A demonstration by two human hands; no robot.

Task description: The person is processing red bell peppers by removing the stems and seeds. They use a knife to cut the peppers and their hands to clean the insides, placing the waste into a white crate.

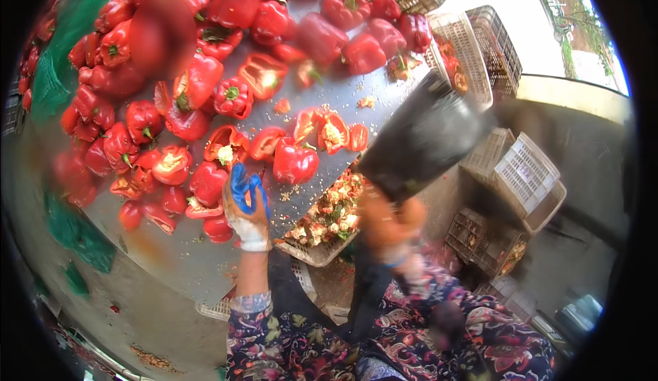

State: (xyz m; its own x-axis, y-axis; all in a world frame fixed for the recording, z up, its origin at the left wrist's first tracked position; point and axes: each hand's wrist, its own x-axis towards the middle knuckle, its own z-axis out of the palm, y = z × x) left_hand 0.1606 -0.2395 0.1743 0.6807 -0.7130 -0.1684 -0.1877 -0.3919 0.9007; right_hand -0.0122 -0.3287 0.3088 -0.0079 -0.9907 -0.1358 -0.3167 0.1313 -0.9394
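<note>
My left hand [248,211], in a white work glove with blue-coated, stained fingers, is at the near side of the metal table [185,262]. Its fingers curl beside a whole red bell pepper [208,183]; whether they grip a piece is unclear. Motion blurs my right hand [390,221], in an orange-stained glove and closed around the handle of a cleaver. The broad dark blade of the cleaver [421,134] is raised over the table's right edge. Between the hands lie a bell pepper [295,161] and a split half with pale seed core [333,133].
Whole and cut red peppers [236,0] heap across the far and left side. Below the table edge, a plastic crate [321,260] holds pepper cores and scraps. More crates [529,175] stand right. Green netting [77,232] hangs at left; loose seeds [290,193] dot the metal.
</note>
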